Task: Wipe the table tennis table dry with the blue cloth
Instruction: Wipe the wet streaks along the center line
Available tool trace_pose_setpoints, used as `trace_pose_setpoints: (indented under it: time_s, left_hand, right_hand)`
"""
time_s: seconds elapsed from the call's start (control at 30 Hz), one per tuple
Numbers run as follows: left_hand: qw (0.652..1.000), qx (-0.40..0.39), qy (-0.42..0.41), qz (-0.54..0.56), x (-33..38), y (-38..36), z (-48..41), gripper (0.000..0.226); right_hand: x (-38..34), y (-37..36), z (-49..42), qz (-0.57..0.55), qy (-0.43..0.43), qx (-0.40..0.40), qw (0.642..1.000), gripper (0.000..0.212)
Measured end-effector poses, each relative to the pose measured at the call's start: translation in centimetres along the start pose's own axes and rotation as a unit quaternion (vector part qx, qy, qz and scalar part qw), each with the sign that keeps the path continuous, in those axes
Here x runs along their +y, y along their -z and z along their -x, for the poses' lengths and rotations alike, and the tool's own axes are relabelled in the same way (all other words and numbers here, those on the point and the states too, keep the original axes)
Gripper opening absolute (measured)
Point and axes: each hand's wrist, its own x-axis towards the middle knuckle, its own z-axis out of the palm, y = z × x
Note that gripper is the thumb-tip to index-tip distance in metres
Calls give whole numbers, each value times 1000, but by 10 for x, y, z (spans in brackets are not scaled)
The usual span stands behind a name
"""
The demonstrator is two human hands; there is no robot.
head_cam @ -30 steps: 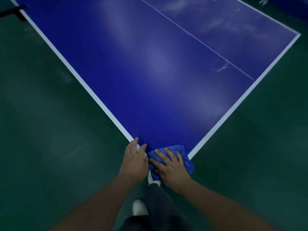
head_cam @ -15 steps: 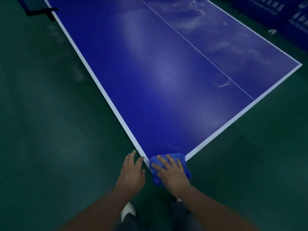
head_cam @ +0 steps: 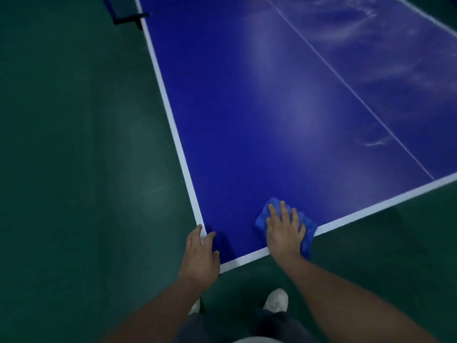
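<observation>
- Currently the right hand (head_cam: 284, 231) lies flat on the blue cloth (head_cam: 308, 233), fingers straight and slightly spread, pressing it down rather than gripping it.
- The blue cloth is bunched under that palm on the surface (head_cam: 247, 120), at the near end and a little in from the near left corner. It shows past the fingertips and on both sides of the hand, and its right-hand part covers the white end line (head_cam: 371, 209) and hangs just over the edge.
- The left hand (head_cam: 200, 256) rests on the near left corner of the surface, where the white side line (head_cam: 173, 127) meets the end line. Its fingers are relaxed and loosely extended, and it holds nothing.
- The two hands are apart, with a bare strip of blue top between them.
- A thin white centre line (head_cam: 346, 82) runs down the surface away from the person.
- Pale wet streaks (head_cam: 376, 142) show beside the centre line, and wider smears (head_cam: 371, 21) show towards the far right.
- A dark net clamp (head_cam: 128, 18) sticks out from the left side of the surface at the far end of the view.
- The green floor (head_cam: 74, 169) surrounds the surface, and below the forearms two light shoes (head_cam: 277, 299) stand on it.
</observation>
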Motion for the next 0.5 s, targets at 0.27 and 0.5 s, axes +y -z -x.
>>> trace_pose_setpoints:
  time_s: [0.27, 0.5]
  left_hand:
    - [986, 91, 135, 34, 12, -24, 34, 49]
    - [977, 108, 181, 29, 11, -30, 61, 49]
  right_hand:
    - [-78, -17, -41, 114, 303, -75, 943, 46]
    - [26, -35, 53, 188, 571, -70, 796, 67]
